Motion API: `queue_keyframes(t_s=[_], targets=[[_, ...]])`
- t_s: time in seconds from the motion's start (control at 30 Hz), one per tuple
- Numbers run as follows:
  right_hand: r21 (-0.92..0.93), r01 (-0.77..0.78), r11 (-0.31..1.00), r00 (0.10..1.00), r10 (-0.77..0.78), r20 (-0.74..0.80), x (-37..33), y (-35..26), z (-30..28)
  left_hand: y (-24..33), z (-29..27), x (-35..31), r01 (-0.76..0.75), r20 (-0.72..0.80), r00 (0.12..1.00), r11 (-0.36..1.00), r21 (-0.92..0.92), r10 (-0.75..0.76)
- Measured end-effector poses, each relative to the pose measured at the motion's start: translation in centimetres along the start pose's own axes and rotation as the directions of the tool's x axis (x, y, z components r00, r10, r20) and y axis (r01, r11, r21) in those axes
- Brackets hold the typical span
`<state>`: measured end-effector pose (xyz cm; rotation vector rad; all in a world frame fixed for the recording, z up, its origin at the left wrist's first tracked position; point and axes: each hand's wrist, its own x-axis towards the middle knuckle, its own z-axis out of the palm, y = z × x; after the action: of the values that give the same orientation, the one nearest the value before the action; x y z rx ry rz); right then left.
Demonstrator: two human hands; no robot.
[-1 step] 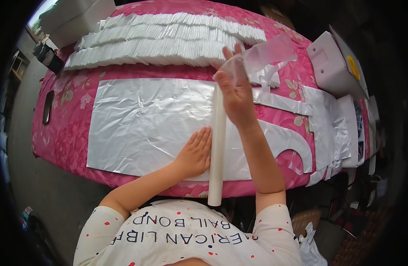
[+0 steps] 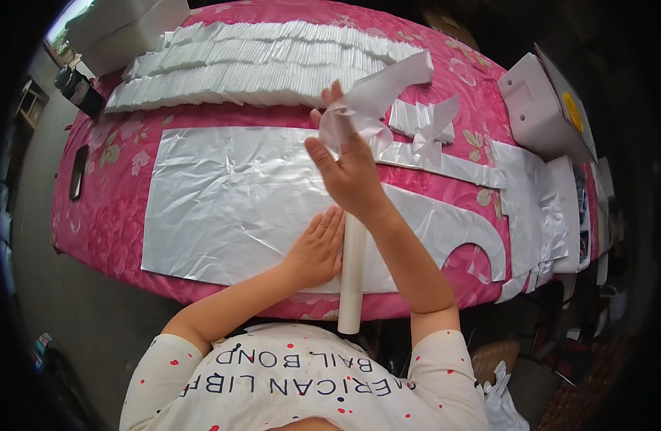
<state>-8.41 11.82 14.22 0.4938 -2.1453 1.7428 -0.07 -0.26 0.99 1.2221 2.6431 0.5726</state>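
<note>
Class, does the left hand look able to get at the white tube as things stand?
Probably yes: the left hand lies on the silvery sheet right beside the white tube, with nothing visible between them.

- Printed lettering [image 2: 299, 385]: dark navy block capitals on front of cream shirt [image 2: 287, 411], bottom centre of frame.
- Two rows, upside down as seen; upper row shorter, lower row longer.
- Lower row's ends run into the shirt's folds near both sleeves, partly lost.
- Dark bottle [image 2: 80, 93], upper left: pale patch, too small to tell if lettering.
</note>
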Motion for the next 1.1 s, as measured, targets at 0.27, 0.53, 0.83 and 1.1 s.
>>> queue_keyframes(t_s=[0.27, 0.53, 0.83, 1.1], targets=[[-0.329, 0.066, 0.942, 0.814, 0.140, 0.563, -5.7, 6.0, 8.1, -4.8, -3.2, -4.2, -0.229, -0.139, 0.582, 0.002, -0.973, -0.802], [-0.528, 0.185, 0.829, 0.815, 0.171, 0.554, -8.4, 3.5, 5.4, -6.1, -6.4, -7.5, -0.198, -0.560, 0.641, 0.591, -0.782, -0.526], [-0.720, -0.185, 0.669, 0.886, 0.430, 0.172, -18.8, 0.2, -0.6, -6.2, -8.1, 9.4, -0.091, 0.015, 0.823, -0.157, -0.983, -0.568], [-0.632, -0.200, 0.749, 0.915, 0.373, 0.152, -20.7, 0.9, -2.5, -5.5, -5.0, 13.5, -0.014, 0.365, 0.787, -0.607, -0.795, -0.497]])
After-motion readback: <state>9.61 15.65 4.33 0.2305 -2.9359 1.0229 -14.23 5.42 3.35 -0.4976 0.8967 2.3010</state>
